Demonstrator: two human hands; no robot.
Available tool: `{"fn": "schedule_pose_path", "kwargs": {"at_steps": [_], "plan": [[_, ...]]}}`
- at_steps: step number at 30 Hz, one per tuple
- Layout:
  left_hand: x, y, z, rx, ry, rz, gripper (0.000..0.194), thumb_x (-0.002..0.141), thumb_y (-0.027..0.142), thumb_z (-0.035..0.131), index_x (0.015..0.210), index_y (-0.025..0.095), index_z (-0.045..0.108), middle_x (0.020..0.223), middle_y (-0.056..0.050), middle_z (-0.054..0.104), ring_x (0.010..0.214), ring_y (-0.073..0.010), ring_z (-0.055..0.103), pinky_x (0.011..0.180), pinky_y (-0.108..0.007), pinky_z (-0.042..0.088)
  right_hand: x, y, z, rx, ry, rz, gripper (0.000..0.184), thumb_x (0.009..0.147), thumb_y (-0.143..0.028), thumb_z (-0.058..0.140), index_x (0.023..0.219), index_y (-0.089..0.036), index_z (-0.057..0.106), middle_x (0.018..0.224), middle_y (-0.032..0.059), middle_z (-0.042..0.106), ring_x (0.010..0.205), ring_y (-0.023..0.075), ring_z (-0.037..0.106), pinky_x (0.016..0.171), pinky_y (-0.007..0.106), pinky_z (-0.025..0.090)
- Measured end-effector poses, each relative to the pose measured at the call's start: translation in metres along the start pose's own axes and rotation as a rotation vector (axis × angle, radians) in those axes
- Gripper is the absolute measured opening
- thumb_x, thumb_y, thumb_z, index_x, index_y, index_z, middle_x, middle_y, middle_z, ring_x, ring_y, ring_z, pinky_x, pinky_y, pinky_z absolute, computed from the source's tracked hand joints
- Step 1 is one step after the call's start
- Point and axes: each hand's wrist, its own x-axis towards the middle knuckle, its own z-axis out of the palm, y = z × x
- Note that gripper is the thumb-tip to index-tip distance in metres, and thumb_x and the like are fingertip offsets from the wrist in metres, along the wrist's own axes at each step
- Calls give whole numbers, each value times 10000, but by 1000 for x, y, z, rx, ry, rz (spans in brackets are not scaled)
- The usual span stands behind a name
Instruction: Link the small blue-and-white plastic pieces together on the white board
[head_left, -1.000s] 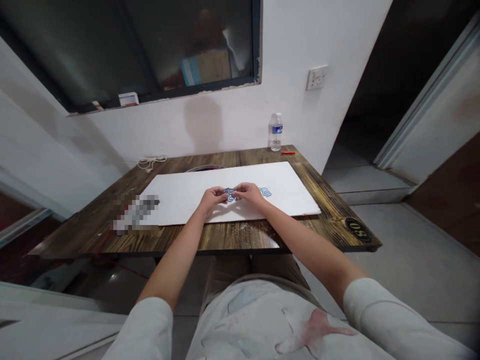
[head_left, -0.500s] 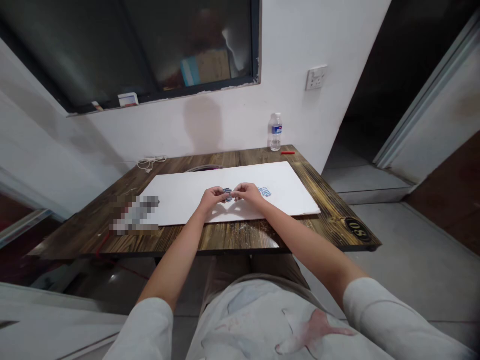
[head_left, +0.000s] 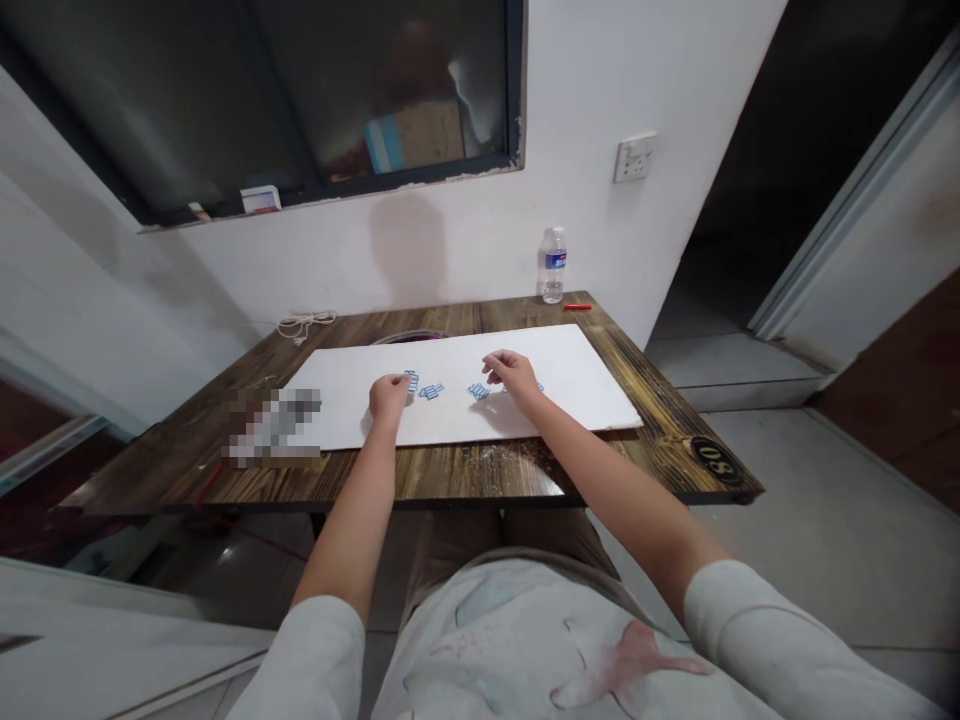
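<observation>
the person's left hand (head_left: pixel 388 396) was narrow, its fingers curled inward, with the fingertips against a small blue-and-white piece (head_left: pixel 411 381) near the middle of a white board (head_left: pixel 465 350). whether that piece was gripped or only touched could not be determined. the right hand (head_left: pixel 511 372) was positioned above the right half of the board, its fingers loosely curved and holding nothing visible.

a second piece (head_left: pixel 430 391) lay just right of the left hand. a third piece (head_left: pixel 478 391) lay just left of the right hand, and a fourth piece (head_left: pixel 534 387) was partly hidden beyond that hand.

the board lay flat on a wooden table (head_left: pixel 450 468), with its long edge running along the table's front edge. a pixelated patch (head_left: pixel 274 427) covered an unidentifiable item at the board's left end. a water bottle (head_left: pixel 553 265) stood upright at the table's rear right corner, with a red pen (head_left: pixel 577 306) just beside it. a white cord (head_left: pixel 304 324) lay coiled near the rear left corner. a round black label (head_left: pixel 716 460) was fixed near the front right corner.
</observation>
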Motion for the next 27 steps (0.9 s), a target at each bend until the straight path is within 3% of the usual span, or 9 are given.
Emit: {"fn": "schedule_pose_path", "kwargs": {"at_steps": [3,5,8,12,17,21,24,27], "plan": [[-1,-4,0,221,23,20,159,677,379,729,649,223,714,714,-102,708,861,-315,632,722,-381,451,3,-1,-5,-25,54,-7,373,658,-522,775,786,-186,674,696,12,685,568,118,606,575,243,472],[-2,-3,-1,356,46,30,149,663,363,755,647,223,708,827,-145,716,969,-376,594,774,-442,445,5,-2,-9,-8,71,6,389,612,-513,815,758,-182,674,659,13,675,584,134,617,609,258,491],[-6,3,-4,467,72,31,192,694,362,752,809,210,732,1067,-203,674,1077,-428,535,830,-511,429,5,-4,-12,112,19,62,420,634,-551,809,758,-177,663,743,55,719,633,156,652,686,290,535],[-8,14,-9,396,122,99,236,828,365,629,998,220,706,1160,-159,645,1103,-360,537,872,-448,430,3,-9,-11,286,-130,152,456,821,-627,625,883,-177,669,978,121,753,824,206,721,802,342,558],[-5,14,-8,273,95,130,219,881,349,534,860,215,706,1005,-99,715,964,-267,621,829,-339,445,1,-16,-11,256,-217,189,559,923,-669,405,980,-182,673,1129,123,730,986,233,709,841,362,549],[-1,8,-5,207,48,94,210,836,377,582,774,211,693,900,-87,729,870,-252,644,760,-320,447,5,-14,-16,267,-167,163,472,845,-644,566,965,-203,682,1089,89,738,902,207,713,782,326,535],[0,7,-3,186,48,132,180,784,363,631,694,209,658,838,-83,709,842,-250,638,773,-333,449,11,-9,-23,244,-39,126,399,676,-537,778,871,-205,675,945,50,744,762,155,686,710,275,496],[0,9,-3,171,54,184,171,745,323,670,635,215,596,792,-72,677,825,-249,627,801,-356,456,17,-8,-33,150,94,83,436,552,-519,838,770,-193,646,783,24,706,660,123,619,652,251,457]]}}
